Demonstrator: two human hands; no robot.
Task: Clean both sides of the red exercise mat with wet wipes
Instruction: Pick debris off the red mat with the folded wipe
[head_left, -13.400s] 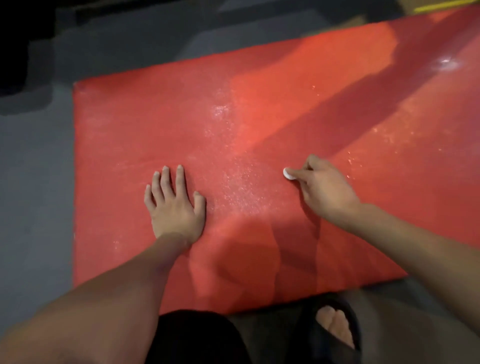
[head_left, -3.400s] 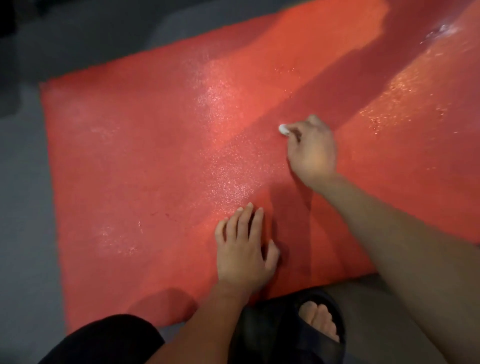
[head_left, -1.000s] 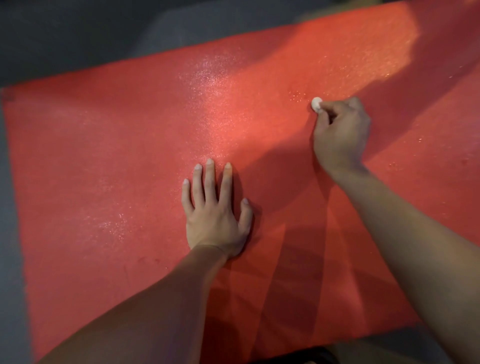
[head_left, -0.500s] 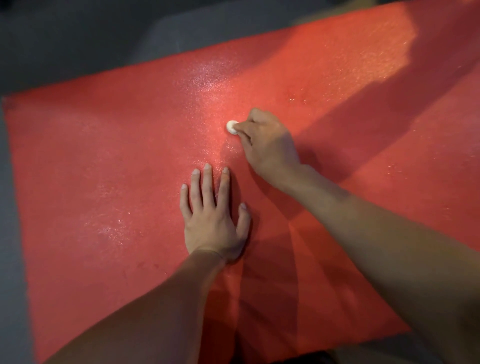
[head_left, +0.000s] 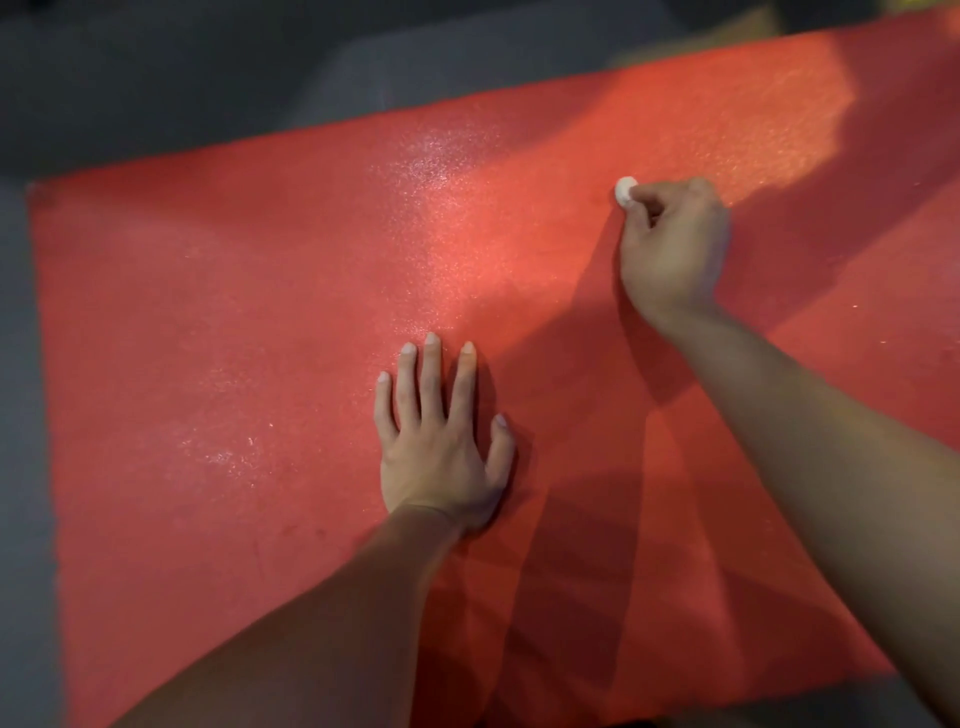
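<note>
While the left hand (head_left: 441, 441) lies flat with straight fingers at the centre of the red mat (head_left: 260, 338), which is spread on the grey floor (head_left: 21, 467), the right hand (head_left: 670, 249) at two o'clock pinches a small balled white wipe (head_left: 625, 191) against its surface.

Two bare forearms, no sleeves, left hand (head_left: 441, 447), right hand (head_left: 672, 249), short trimmed nails
</note>
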